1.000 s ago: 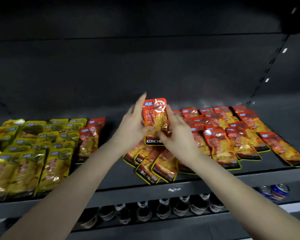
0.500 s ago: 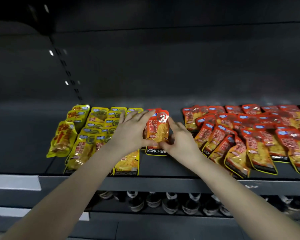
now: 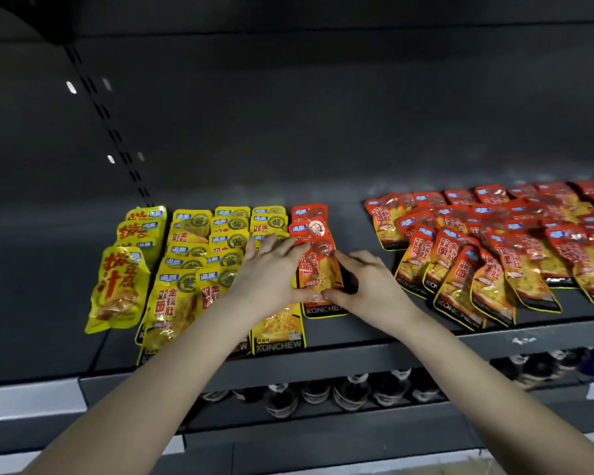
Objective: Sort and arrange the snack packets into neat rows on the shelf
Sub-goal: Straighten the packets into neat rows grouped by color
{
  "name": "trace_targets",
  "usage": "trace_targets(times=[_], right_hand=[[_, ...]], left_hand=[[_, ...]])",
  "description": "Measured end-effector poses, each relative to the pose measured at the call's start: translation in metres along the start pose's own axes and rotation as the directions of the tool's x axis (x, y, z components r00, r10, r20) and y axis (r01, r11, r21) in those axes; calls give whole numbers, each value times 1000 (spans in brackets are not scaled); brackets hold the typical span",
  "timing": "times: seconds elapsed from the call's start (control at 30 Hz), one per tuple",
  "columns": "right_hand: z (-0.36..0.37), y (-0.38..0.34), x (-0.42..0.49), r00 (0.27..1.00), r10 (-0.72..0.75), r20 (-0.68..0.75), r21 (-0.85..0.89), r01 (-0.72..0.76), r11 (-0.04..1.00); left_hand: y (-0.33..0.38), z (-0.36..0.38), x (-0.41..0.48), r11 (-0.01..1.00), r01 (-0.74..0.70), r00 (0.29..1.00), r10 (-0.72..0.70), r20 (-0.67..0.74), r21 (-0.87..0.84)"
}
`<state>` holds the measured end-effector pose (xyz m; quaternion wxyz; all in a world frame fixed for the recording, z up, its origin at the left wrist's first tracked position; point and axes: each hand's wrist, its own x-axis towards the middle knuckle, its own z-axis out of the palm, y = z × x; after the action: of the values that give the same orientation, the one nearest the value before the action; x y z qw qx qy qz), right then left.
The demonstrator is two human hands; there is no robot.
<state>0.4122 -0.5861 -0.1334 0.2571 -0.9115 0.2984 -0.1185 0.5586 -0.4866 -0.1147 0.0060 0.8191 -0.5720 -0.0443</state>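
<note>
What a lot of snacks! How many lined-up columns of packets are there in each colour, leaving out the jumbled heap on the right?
Yellow columns: 4
Red column: 1
Total: 5
</note>
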Motion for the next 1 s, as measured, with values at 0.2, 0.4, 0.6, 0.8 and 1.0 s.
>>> trace_targets(times=[0.2,0.4,0.6,0.8,1.0], right_hand=[[4,-1,-1,1000,-5,-14,-23,5,1000],[6,0,0,999,-14,-29,-43,12,999],[9,1,-2,999,-13,-46,-63,10,998],[12,0,-7,983,-97,-158,-44,91,995],[-13,6,-19,948,-142,-284,-23,141,990]], left_hand=[[0,4,-1,1000,-13,997,15,74,-20],[2,3,1,1000,-23,993,21,114,20],[2,3,0,999,-30,992,26,120,28],[8,-6,1,998,-45,998,43,42,49],[27,-20,8,996,-68,994,73,-78,59]])
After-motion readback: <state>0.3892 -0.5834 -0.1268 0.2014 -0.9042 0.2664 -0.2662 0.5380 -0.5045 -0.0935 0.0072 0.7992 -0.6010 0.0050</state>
